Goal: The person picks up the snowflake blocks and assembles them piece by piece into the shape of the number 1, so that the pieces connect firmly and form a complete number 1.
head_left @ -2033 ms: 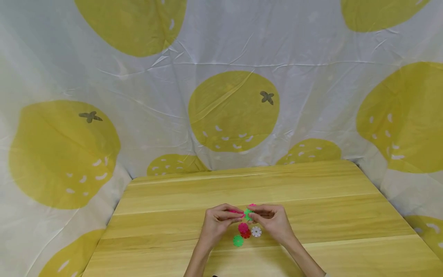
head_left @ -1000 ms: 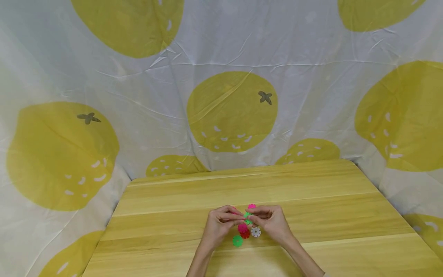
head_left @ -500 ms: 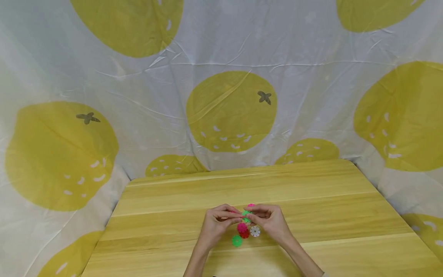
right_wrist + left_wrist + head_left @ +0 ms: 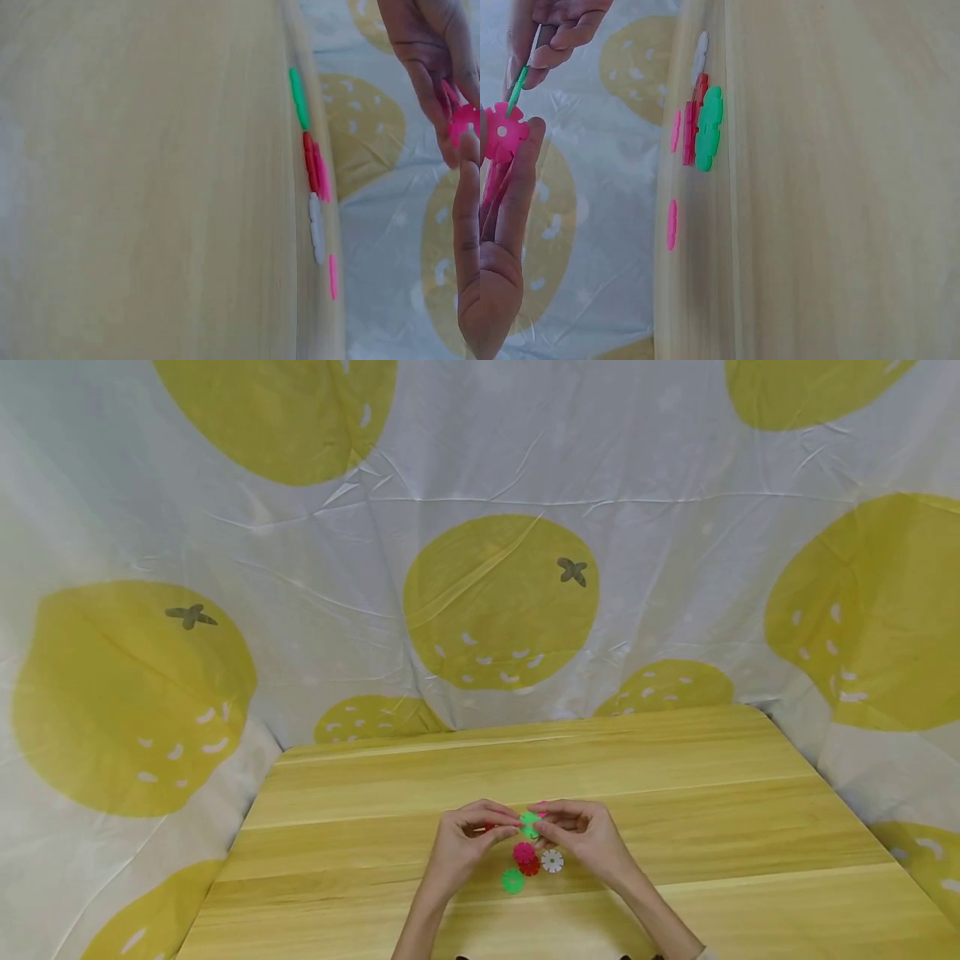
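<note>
In the head view, my left hand (image 4: 457,843) and right hand (image 4: 588,837) meet above the table. The left fingers hold a notched pink snowflake disc (image 4: 507,133), with another pink piece (image 4: 496,180) showing behind it along the palm. Between thumb and fingers, my right hand pinches a green snowflake disc (image 4: 529,825). Seen edge-on in the left wrist view, the green disc meets the pink disc's upper rim at an angle. My right fingertips partly cover the green disc.
On the wooden table (image 4: 360,827) below the hands lie a green disc (image 4: 513,882), a red disc (image 4: 529,867) partly under a pink one (image 4: 524,852), and a white disc (image 4: 552,860). Farther back are pink discs (image 4: 543,807) (image 4: 672,225). A lemon-print cloth (image 4: 502,602) hangs behind.
Both hands have shifted slightly left and up, carrying the green disc with them. The left fingers and thumb have spread a little, and the loose discs lie as before.
</note>
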